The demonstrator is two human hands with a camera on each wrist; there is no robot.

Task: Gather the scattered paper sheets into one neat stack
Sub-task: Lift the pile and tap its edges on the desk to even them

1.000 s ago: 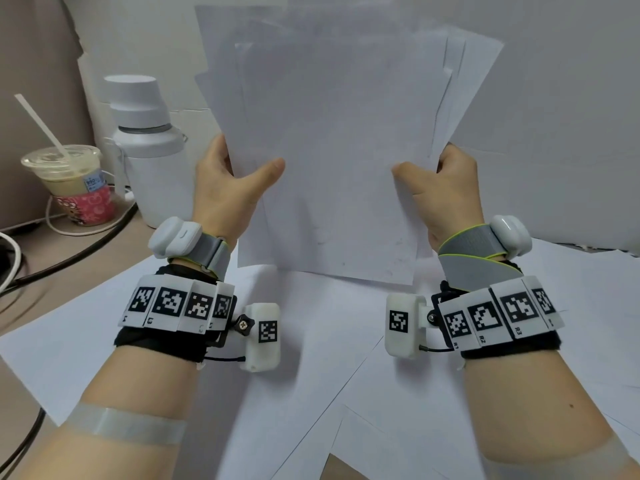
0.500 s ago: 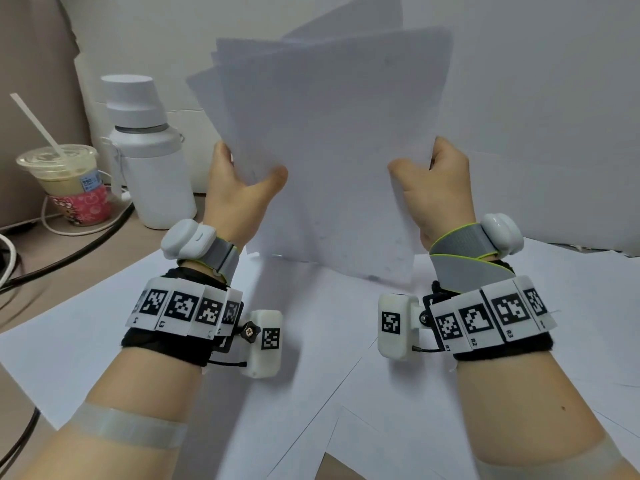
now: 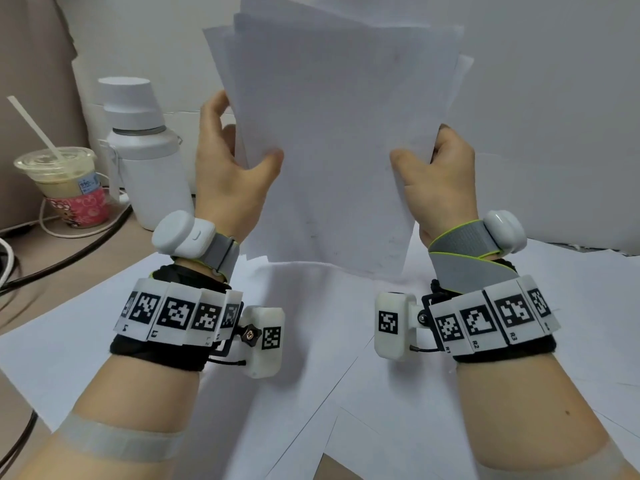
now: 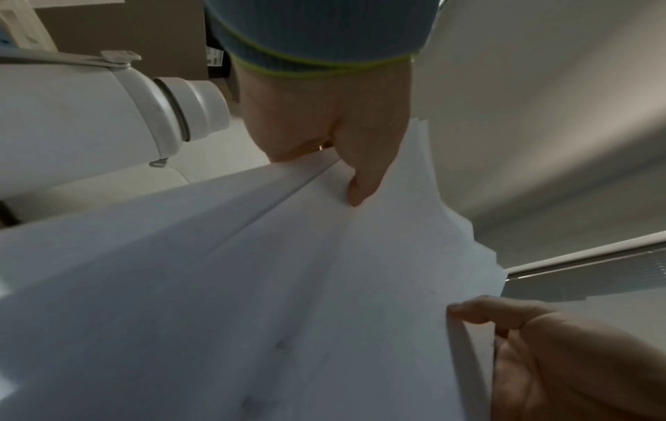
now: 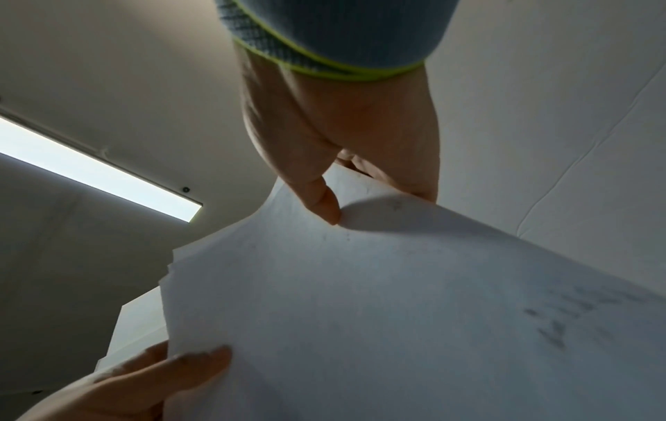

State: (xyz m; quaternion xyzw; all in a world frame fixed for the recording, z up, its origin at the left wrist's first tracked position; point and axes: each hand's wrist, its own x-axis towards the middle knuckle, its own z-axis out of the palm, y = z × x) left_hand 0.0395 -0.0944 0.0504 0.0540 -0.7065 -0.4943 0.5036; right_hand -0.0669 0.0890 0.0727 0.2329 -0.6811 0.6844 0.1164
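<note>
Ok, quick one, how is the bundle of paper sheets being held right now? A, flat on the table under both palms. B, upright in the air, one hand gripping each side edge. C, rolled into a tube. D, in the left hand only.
B: the bundle of paper sheets stands upright above the table, the left hand gripping its left edge and the right hand its right edge.

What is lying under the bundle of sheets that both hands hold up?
Under the held bundle, more loose sheets overlap on the desk. What lies beneath them is covered.

Matt white paper sheets (image 3: 332, 140) are showing faint grey smudges; left of the left hand (image 3: 228, 171), a smooth plastic-looking bottle (image 3: 145, 154) is gleaming softly.
</note>
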